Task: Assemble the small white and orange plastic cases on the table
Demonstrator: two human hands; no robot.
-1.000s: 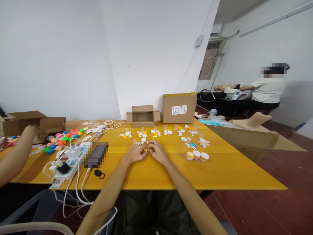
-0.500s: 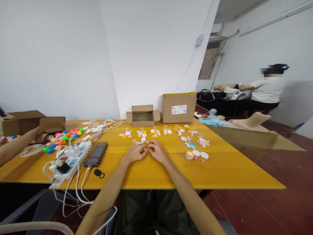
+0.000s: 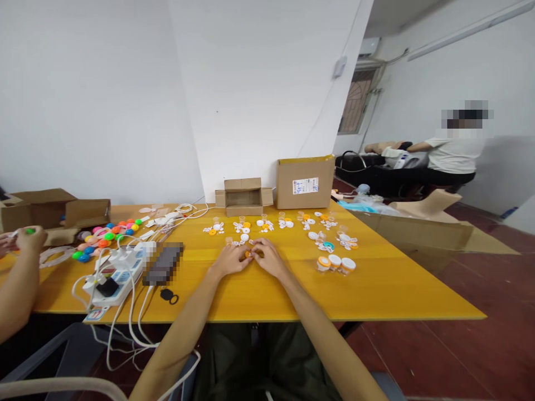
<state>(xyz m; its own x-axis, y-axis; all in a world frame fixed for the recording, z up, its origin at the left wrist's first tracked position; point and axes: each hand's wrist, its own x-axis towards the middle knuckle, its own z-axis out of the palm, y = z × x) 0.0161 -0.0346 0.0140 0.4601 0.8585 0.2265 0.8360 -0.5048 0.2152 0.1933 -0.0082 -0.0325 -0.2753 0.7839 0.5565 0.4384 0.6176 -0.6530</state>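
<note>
My left hand (image 3: 232, 260) and my right hand (image 3: 268, 258) meet over the table, fingertips pinched together around a small orange round part (image 3: 248, 254). Most of that part is hidden by the fingers. Just beyond the hands lie a white round lid (image 3: 244, 238) and small white pieces with dark dots. Further back are more loose clusters of clear cups, white and orange discs (image 3: 246, 225) and dotted pieces. To the right, a teal ring (image 3: 329, 246) lies among white pieces. Three capped clear jars (image 3: 335, 263) stand together nearer to me.
An open small carton (image 3: 243, 198) and a taller cardboard box (image 3: 304, 184) stand at the wall. A power strip (image 3: 125, 275) with cables and a dark blurred device (image 3: 163, 264) lie left. Beyond are colourful balls (image 3: 109, 236) and a co-worker's hand (image 3: 31, 238). Another person sits far right.
My hands stay in the same place around the orange part. At the left, the co-worker's hand has drawn back from the open box and now holds something green.
</note>
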